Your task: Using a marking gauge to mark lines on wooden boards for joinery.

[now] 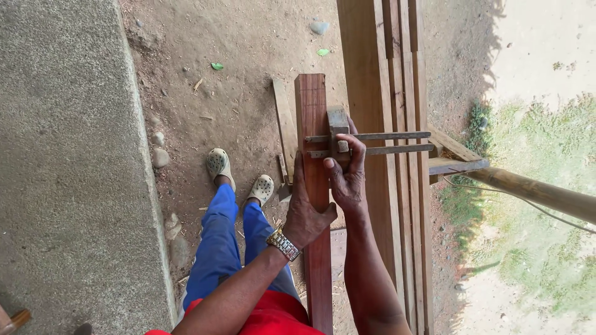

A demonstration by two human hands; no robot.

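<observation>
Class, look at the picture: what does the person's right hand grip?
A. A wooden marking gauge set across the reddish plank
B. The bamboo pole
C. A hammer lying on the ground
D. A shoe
A: the right hand wraps the block of the wooden marking gauge, whose two bars cross the reddish plank, while the left hand rests flat on that plank.

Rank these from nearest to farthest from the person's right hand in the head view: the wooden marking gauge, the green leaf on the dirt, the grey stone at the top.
1. Wooden marking gauge: gripped by the right hand.
2. Grey stone: on the dirt, straight ahead.
3. Green leaf: on the dirt, ahead and left.
</observation>
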